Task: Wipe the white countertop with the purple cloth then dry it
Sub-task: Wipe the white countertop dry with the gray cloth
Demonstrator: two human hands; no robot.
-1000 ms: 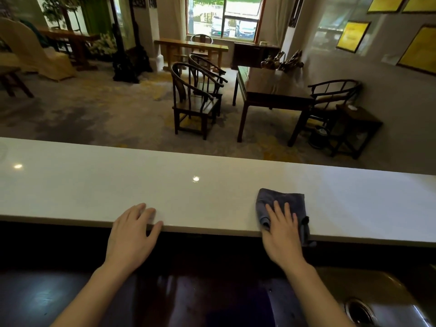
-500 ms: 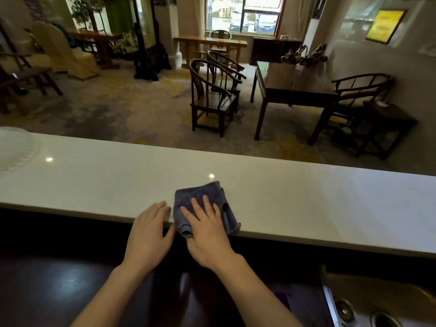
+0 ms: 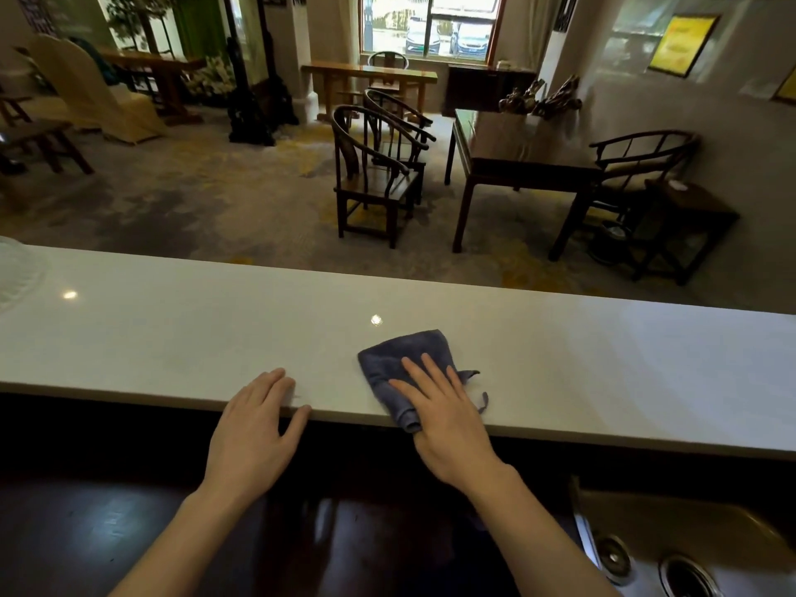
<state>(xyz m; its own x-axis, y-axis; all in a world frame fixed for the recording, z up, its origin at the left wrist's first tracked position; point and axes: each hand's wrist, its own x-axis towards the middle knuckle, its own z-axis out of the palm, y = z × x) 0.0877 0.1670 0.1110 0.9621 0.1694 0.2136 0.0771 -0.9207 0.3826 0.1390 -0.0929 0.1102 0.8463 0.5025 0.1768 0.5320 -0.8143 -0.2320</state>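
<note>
A long white countertop (image 3: 172, 329) runs across the view from left to right. The purple cloth (image 3: 390, 359) lies folded on it near the front edge, one corner hanging over the edge. My right hand (image 3: 448, 417) presses flat on the cloth with fingers spread. My left hand (image 3: 254, 433) rests flat on the counter's front edge, a short way left of the cloth, holding nothing.
A metal sink (image 3: 689, 549) with drain holes sits low at the right, below the counter. A dark glossy lower surface (image 3: 107, 523) lies under my arms. A white round object (image 3: 17, 273) stands at the counter's far left. Chairs and tables fill the room beyond.
My right hand slid the cloth left along the counter until it was next to my left hand, then back to the right. My left hand stayed on the front edge.
</note>
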